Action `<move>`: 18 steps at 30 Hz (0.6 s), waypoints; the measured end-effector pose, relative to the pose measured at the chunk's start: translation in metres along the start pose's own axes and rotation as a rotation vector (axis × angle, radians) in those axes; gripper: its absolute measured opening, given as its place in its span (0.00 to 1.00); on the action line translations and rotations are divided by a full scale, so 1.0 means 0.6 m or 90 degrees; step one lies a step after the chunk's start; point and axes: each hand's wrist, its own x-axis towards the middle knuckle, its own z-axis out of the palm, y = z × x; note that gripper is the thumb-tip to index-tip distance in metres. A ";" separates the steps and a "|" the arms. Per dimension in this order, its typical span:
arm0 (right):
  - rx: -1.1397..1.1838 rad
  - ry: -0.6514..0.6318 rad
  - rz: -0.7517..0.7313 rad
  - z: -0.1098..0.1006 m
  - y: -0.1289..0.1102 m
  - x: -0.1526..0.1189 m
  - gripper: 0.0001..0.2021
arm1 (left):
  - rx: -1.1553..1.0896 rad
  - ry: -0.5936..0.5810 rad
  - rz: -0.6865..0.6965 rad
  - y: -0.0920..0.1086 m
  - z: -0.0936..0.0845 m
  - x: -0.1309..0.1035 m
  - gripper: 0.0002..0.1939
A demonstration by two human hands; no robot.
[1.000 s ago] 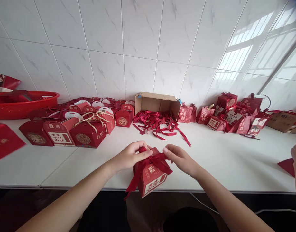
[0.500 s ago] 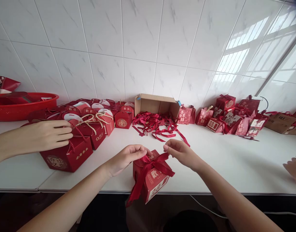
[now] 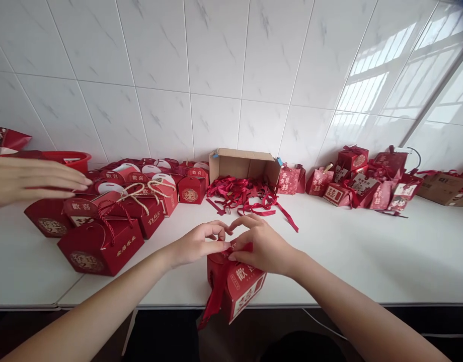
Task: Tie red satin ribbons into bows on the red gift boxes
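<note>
1. Apparently you are shaping or tightening the red satin ribbon (image 3: 217, 296) atop the double-happiness gift box (image 3: 242, 274), which sits at lower centre of the frame, by the white table (image 3: 329, 261)'s near edge.
2. Your next move seems to call for a light, even pull on the ribbon, without crushing the lid.
3. Your left hand (image 3: 201, 244) curls narrowly, thumb and fingers close together at the box top; what they pinch is hidden.
4. Your right hand (image 3: 269, 246) bends over the ribbon, thumb against it; you cannot tell whether its grip is closed.
</note>
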 end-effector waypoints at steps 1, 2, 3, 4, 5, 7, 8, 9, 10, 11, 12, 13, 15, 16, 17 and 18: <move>-0.011 0.003 0.001 0.000 -0.001 -0.002 0.04 | 0.015 -0.010 0.001 -0.001 -0.003 0.000 0.10; -0.024 0.006 0.002 0.000 -0.002 -0.004 0.04 | 0.026 -0.018 0.002 -0.002 -0.006 0.000 0.10; -0.038 0.011 0.000 0.000 -0.004 -0.006 0.04 | 0.035 -0.024 0.005 -0.004 -0.008 -0.001 0.10; -0.052 0.019 -0.003 0.001 -0.005 -0.008 0.03 | 0.042 -0.026 0.008 -0.006 -0.008 -0.002 0.09; -0.065 0.028 -0.008 0.003 -0.006 -0.009 0.03 | 0.048 -0.023 0.010 -0.009 -0.008 -0.003 0.09; -0.087 0.043 -0.020 0.009 -0.008 -0.011 0.03 | 0.070 -0.006 0.008 -0.014 -0.005 -0.008 0.09; -0.097 0.049 -0.026 0.012 -0.008 -0.012 0.04 | 0.089 0.009 0.009 -0.016 -0.002 -0.011 0.09; -0.108 0.057 -0.030 0.016 -0.008 -0.013 0.04 | 0.113 0.029 0.014 -0.017 0.001 -0.015 0.09; -0.119 0.066 -0.034 0.020 -0.007 -0.014 0.04 | 0.140 0.052 0.027 -0.017 0.005 -0.019 0.09; -0.130 0.076 -0.035 0.023 -0.005 -0.015 0.05 | 0.169 0.077 0.047 -0.016 0.008 -0.025 0.08; -0.141 0.088 -0.031 0.024 -0.001 -0.018 0.05 | 0.199 0.102 0.070 -0.015 0.011 -0.031 0.07; -0.151 0.100 -0.022 0.023 0.004 -0.022 0.05 | 0.227 0.124 0.096 -0.013 0.014 -0.039 0.05; -0.175 0.115 0.014 0.009 0.024 -0.033 0.06 | 0.285 0.168 0.135 -0.009 0.017 -0.058 0.09; -0.190 0.119 0.037 -0.003 0.039 -0.041 0.06 | 0.318 0.190 0.149 -0.008 0.016 -0.070 0.12; -0.211 0.117 0.065 -0.020 0.058 -0.049 0.07 | 0.355 0.216 0.160 -0.008 0.013 -0.082 0.14; -0.234 0.116 0.092 -0.040 0.079 -0.058 0.09 | 0.394 0.242 0.170 -0.009 0.008 -0.095 0.15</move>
